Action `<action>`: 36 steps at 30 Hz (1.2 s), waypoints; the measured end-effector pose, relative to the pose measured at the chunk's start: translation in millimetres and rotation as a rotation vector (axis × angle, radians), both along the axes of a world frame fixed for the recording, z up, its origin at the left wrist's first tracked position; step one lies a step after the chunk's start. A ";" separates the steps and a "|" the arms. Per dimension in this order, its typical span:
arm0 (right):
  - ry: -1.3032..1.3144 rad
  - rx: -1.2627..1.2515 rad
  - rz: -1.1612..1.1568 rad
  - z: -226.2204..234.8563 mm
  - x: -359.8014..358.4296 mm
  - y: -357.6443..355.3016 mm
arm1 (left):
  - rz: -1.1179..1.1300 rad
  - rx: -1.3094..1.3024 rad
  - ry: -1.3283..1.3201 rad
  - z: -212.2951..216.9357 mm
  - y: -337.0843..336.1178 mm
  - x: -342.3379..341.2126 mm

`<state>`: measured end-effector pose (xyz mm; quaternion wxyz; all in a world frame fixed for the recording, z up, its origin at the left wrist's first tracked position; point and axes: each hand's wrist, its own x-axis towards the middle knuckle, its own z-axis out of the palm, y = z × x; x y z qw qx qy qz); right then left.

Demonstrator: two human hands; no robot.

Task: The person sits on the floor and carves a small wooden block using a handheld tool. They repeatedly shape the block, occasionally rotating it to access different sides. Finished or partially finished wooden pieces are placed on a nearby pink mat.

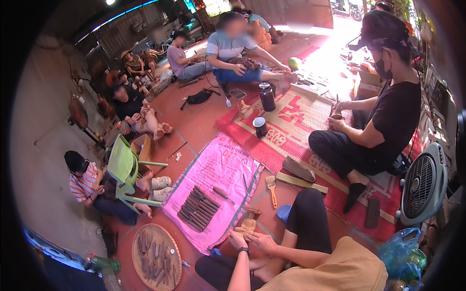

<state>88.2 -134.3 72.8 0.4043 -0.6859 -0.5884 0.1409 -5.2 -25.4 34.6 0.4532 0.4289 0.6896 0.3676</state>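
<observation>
My left hand (238, 240), with a dark band at its wrist, closes around the near end of a light-brown carved wooden piece (248, 224). My right hand (262, 243) is pressed against the same piece from the right, its fingers bent together. The piece is held low in front of my crossed legs, at the near edge of a pink sack (221, 165) spread on the floor. On that sack lie a neat row of dark wooden sticks (198, 208) and a wooden-handled tool (222, 193). Fine details of the carving are too small to tell.
A round woven tray (137, 262) of brown pieces sits at my left. Ahead right are a flat brush (273, 191), a wood block (298, 169), a mug (259, 127) and a dark flask (267, 98) on a red mat. A fan (421, 186) and seated people surround me.
</observation>
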 end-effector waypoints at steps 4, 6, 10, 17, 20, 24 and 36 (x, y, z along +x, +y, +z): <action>0.002 -0.019 0.022 -3.7 3.4 0.8 | 0.009 0.088 -0.004 -8.0 3.3 3.2; -0.024 -0.003 0.001 -3.3 1.8 0.7 | 0.012 0.028 0.004 -3.8 1.6 1.6; 0.017 0.022 -0.030 0.2 3.5 -1.3 | -0.001 0.028 0.026 1.8 0.2 5.6; 0.030 0.027 0.027 3.6 6.1 -1.5 | -0.022 0.042 -0.085 -22.3 7.1 -3.3; 0.023 0.058 0.042 3.9 3.6 -1.0 | 0.006 0.104 -0.263 -37.5 13.8 -10.0; 0.020 0.015 0.017 -5.7 9.9 -2.8 | 0.038 0.022 -0.386 -16.4 2.4 15.0; 0.028 -0.051 0.031 7.5 9.9 -4.9 | 0.041 -0.028 -0.071 42.2 -20.9 28.7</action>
